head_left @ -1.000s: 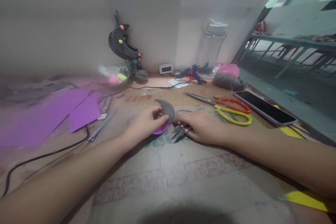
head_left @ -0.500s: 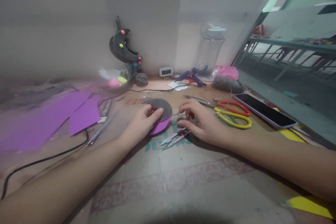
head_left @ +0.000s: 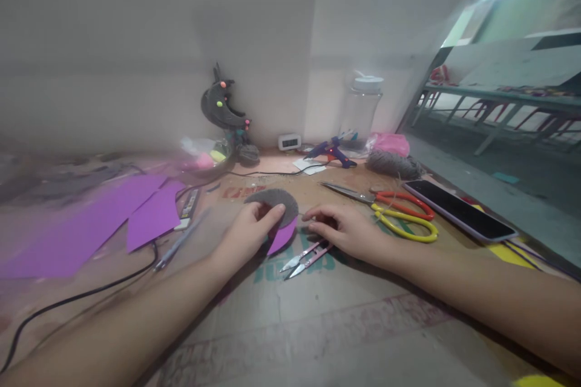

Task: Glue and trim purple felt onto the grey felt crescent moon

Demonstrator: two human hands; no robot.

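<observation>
My left hand [head_left: 254,227] is closed on a purple paper crescent [head_left: 284,237], partly wound with grey yarn [head_left: 285,198]. The thumb presses on the wound part, and bare purple paper shows at the lower end. A thin strand runs from the crescent to my right hand [head_left: 340,227], whose bent fingers pinch it just to the right. Below those fingertips lie pink-handled thread snips [head_left: 306,259], blades apart and handles partly under my hand. The grey yarn ball [head_left: 393,163] rests farther back on the right.
Scissors with orange and yellow handles [head_left: 403,230] and a phone [head_left: 458,210] lie on the right. Behind are a glue gun [head_left: 331,152], a small digital clock [head_left: 289,143] and a clear bottle [head_left: 364,103]. Purple paper [head_left: 86,227], a pen [head_left: 177,245] and a black cable [head_left: 86,295] are left.
The view has tilted up, so things sit lower in the picture. My right hand has lowered slightly toward the crescent and its fingers have drawn closer together. My left hand keeps its grip.
</observation>
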